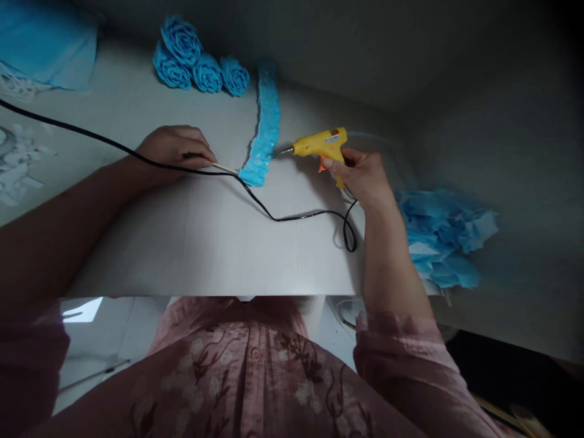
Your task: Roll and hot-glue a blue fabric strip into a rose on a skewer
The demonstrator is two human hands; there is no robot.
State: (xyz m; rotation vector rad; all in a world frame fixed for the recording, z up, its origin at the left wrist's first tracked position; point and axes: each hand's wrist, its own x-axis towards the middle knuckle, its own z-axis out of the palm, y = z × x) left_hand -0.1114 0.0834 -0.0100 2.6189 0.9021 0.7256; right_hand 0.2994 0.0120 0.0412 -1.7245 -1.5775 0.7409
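Note:
My left hand (182,148) pinches a thin wooden stick (224,168). The stick's far end meets the near end of a long ruffled blue strip (266,125), which stretches away over the table. My right hand (362,173) is wrapped around the grip of a yellow glue gun (319,143), with a finger at its orange trigger. The gun's metal nozzle points left at the strip, close to its right edge. Whether glue is coming out cannot be made out.
A black cord (296,217) crosses the table below both hands. Several blue rolled paper roses (207,72) stand at the back. Crumpled blue paper (447,228) lies by my right forearm. A blue sheet (50,42) is at the far left, and walls close in the back and right.

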